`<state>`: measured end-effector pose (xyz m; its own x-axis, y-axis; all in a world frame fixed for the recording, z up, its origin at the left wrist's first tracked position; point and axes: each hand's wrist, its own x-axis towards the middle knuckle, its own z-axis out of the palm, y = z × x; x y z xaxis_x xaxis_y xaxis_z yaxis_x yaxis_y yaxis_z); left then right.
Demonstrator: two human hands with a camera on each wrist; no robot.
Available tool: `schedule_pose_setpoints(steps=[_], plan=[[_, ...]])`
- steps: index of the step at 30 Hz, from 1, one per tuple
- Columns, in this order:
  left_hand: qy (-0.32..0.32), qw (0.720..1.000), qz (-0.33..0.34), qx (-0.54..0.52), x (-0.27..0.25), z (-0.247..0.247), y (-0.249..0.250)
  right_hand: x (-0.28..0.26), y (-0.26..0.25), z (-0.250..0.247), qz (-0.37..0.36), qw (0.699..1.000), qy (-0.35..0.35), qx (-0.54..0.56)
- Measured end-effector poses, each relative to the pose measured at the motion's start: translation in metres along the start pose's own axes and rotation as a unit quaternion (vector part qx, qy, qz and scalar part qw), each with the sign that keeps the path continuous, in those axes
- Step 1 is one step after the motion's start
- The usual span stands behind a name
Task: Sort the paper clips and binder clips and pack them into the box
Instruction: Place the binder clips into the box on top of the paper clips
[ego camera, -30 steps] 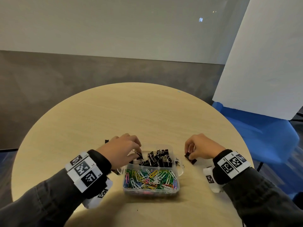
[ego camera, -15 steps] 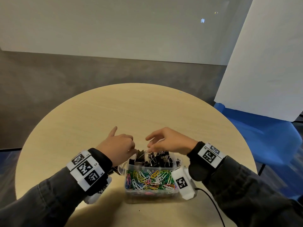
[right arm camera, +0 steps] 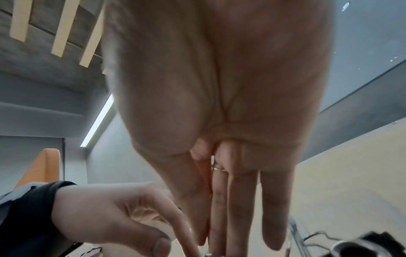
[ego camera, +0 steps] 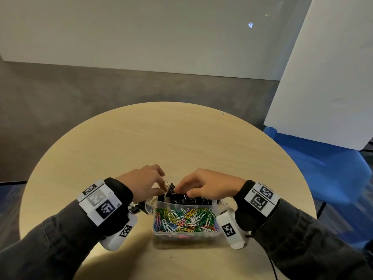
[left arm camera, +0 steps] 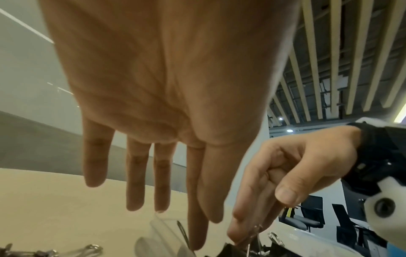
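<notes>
Glossy black binder clips, clear box

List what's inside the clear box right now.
The clear box holds coloured paper clips in its near compartment and black binder clips in the far one. Both hands cover part of the far side.

1. a round table topped in pale wood-grain laminate, smooth and matt, is seen.
2. the box is made of clear, faintly glossy plastic.
3. the paper clips are coated in bright coloured plastic, some in white.
4. the binder clips are shown in matt black metal with shiny wire handles.
5. dark grey woven cloth is worn as sleeves.
6. white matt plastic wrist bands are printed with black markers.
</notes>
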<state>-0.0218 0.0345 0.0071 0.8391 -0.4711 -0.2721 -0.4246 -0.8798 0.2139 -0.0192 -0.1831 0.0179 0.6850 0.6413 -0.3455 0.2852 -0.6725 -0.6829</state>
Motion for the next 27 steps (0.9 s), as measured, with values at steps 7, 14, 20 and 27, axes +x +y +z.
schedule_pose_setpoints(steps=[7, 14, 20, 27], plan=[[-0.003, 0.999, -0.009, -0.039, -0.002, -0.01, -0.006, -0.026, 0.03, -0.026, 0.036, 0.974, 0.2, -0.096], [-0.02, 0.997, -0.037, -0.068, -0.005, -0.008, -0.003, -0.039, 0.074, -0.022, 0.184, 0.967, 0.081, -0.157], [-0.009, 0.997, -0.03, -0.069, -0.005, -0.011, -0.004, -0.029, 0.081, -0.007, 0.134, 0.97, 0.096, -0.18], [-0.009, 0.997, -0.032, -0.065, -0.005, -0.01, -0.001, -0.03, 0.074, -0.025, 0.17, 0.948, 0.171, -0.207]])
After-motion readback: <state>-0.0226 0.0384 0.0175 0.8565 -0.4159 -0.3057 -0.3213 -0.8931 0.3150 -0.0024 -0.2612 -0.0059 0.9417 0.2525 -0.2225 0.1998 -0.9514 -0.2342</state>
